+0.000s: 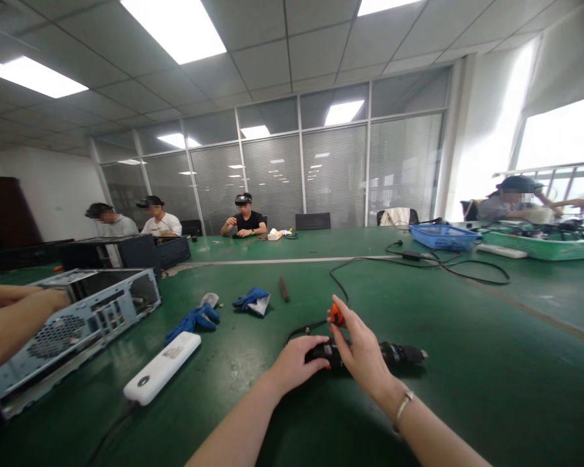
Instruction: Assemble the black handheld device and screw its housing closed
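A black corded tool (392, 353), long and slim with a metal tip at its right end, lies on the green table in front of me. My left hand (299, 363) is closed around its left part, thumb on the near side and fingers over the top. Just above the tool, my right hand (363, 353) pinches a small orange-and-black piece (337, 316) between thumb and fingers; its exact kind is unclear. The right palm hides the tool's middle. A black cable (304, 329) runs near the tool's left end and the orange piece.
Blue work gloves (253, 301), a dark brown bar (284, 290) and a white power strip (163, 368) lie on the table. At left, another person's arms (24, 318) reach into an open computer case (87, 324). Blue (442, 239) and green baskets (555, 246) stand at right. Several people sit around.
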A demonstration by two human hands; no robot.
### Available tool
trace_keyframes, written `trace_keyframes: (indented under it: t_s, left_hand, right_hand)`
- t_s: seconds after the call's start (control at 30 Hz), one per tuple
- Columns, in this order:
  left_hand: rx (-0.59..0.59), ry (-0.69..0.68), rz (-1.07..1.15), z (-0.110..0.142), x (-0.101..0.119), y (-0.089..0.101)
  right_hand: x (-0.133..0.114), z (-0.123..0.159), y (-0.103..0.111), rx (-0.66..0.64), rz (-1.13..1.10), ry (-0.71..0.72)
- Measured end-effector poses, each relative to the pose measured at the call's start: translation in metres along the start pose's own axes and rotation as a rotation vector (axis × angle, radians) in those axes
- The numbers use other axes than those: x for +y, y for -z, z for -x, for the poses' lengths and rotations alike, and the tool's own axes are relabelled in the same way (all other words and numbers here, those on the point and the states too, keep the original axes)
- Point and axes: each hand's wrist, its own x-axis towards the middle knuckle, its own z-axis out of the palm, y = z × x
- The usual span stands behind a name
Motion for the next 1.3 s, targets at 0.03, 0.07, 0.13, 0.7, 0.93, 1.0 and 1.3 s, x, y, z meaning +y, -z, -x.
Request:
trace_keyframes:
  t_s: [0.03,0.07,0.13,0.7,0.93,1.0,1.3]
  left_hand:
    - [0.002,-0.004,0.009,0.0005,-0.0008,0.0007]
    - [0.004,-0.006,0.019,0.001,-0.0017,0.0014]
    - [0.009,0.003,0.031,0.0023,-0.0039,0.0032]
    - [0.001,0.036,-0.023,0.0035,-0.0091,0.0061]
    - [-0.013,0.043,-0.014,0.0036,-0.0092,0.0066]
    - [-0.017,0.046,-0.016,0.0036,-0.0095,0.0065]
    - [-0.022,0.044,-0.01,0.004,-0.006,0.0078]
  right_hand:
    - [-0.001,0.0007,-0.0005,-0.007,-0.014,0.004]
    - [-0.0022,0.0012,-0.0006,-0.01,-0.016,0.006]
    - [-0.0038,0.0013,0.0001,-0.002,0.019,0.004]
    - [0.001,-0.0008,-0.0001,0.025,0.074,-0.013]
    - [-0.0018,0.0003,-0.0024,-0.003,0.04,-0.023]
    - [-0.0021,-0.0002,-0.0018,-0.016,0.076,-0.046]
    - [-0.001,0.0064,-0.0028,0.037,-0.017,0.05]
